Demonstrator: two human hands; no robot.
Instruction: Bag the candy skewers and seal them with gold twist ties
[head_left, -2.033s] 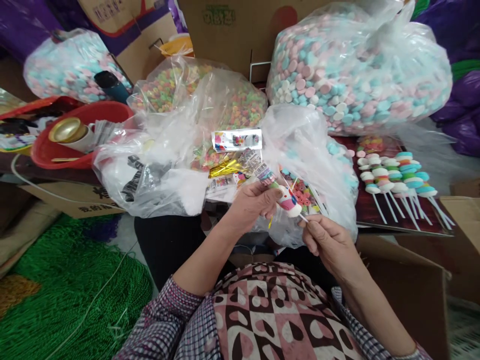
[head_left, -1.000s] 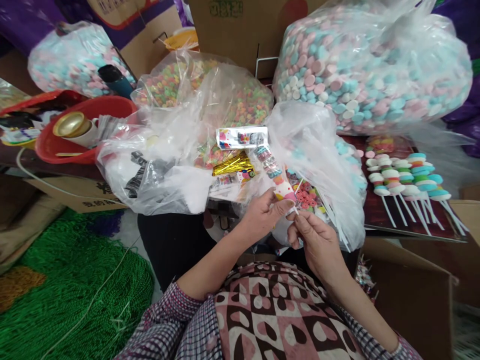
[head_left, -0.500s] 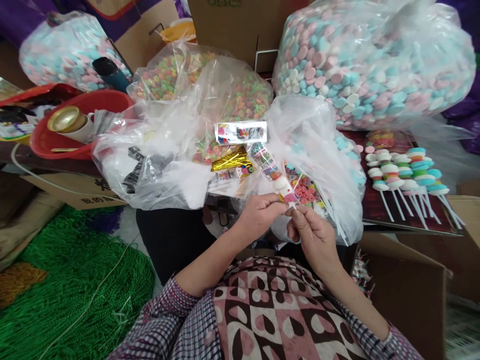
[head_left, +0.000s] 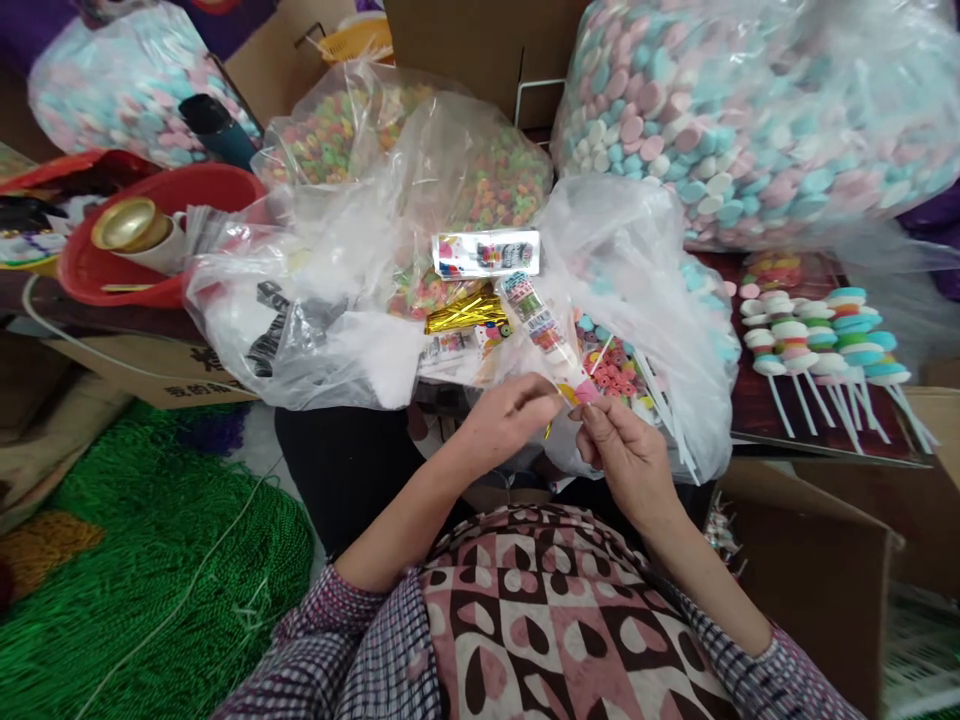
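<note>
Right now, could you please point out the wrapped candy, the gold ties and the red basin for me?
Wrapped candy [head_left: 540, 322]: head view, on the printed part of its wrapper.
Gold ties [head_left: 466, 313]: head view, on the middle of the bundle.
Red basin [head_left: 79, 267]: head view, on the left side of its wall.

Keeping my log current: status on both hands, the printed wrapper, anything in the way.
Right hand pinching printed wrapper, lower end. Left hand beside it, grip unclear, gold strip below. White plastic bag close behind, not visibly blocking.
</note>
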